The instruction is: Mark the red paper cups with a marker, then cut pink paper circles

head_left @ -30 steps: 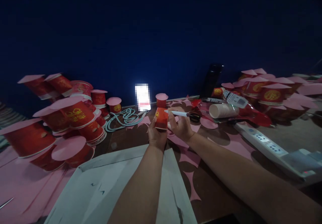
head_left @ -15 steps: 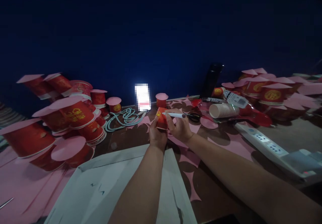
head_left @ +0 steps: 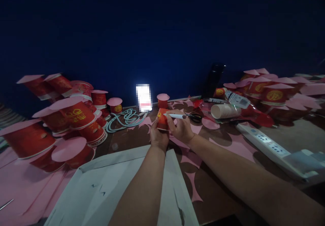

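Note:
My left hand [head_left: 157, 137] is wrapped round a small red paper cup [head_left: 161, 119] with a gold emblem, held above the brown table [head_left: 218, 188]. My right hand [head_left: 180, 128] pinches a white pen [head_left: 176, 116] with a dark cap end. The pen lies sideways and its tip touches the cup's upper edge. Both hands sit close together near the middle of the view, over pink paper scraps [head_left: 189, 158].
Piles of red cups with pink paper lids lie at the left [head_left: 73, 114] and right [head_left: 271, 92]. A lit phone [head_left: 144, 98], a light blue cable [head_left: 125, 118], scissors [head_left: 196, 117], stacked plain cups [head_left: 225, 111], a power strip [head_left: 266, 144] and white sheets [head_left: 101, 188] surround the hands.
The cup has tilted slightly and the pen tip moved left onto the cup's top edge. Both hands stayed in nearly the same place.

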A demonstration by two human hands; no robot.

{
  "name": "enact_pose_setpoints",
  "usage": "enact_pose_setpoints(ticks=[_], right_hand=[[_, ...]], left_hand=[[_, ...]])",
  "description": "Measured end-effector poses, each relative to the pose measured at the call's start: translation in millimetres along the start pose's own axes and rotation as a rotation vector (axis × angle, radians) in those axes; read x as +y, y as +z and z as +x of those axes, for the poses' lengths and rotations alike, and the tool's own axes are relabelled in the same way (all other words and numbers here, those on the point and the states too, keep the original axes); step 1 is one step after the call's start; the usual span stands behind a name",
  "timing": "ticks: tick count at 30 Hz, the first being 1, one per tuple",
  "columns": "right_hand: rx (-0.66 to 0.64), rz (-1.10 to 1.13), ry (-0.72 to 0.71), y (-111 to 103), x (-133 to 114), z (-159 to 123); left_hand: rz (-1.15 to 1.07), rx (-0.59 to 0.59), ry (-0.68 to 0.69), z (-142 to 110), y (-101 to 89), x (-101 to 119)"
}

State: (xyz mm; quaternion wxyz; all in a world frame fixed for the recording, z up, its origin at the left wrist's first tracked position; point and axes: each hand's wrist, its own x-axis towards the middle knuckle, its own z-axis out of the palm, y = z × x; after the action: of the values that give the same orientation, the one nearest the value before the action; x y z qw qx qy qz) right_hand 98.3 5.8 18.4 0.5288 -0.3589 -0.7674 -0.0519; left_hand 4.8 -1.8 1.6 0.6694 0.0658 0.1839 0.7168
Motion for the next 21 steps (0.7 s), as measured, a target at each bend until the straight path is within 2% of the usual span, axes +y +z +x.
enact_pose_setpoints(ticks=[13,21], right_hand=[[-0.009,-0.001,0.002,-0.1,-1.4,-0.3],[-0.003,-0.002,0.004,-0.8,0.3,-0.1]], left_hand=[[-0.031,0.013,-0.015,1.9,-2.7,2.1],[-0.030,0.027,0.028,3.2,-3.3,4.0]])
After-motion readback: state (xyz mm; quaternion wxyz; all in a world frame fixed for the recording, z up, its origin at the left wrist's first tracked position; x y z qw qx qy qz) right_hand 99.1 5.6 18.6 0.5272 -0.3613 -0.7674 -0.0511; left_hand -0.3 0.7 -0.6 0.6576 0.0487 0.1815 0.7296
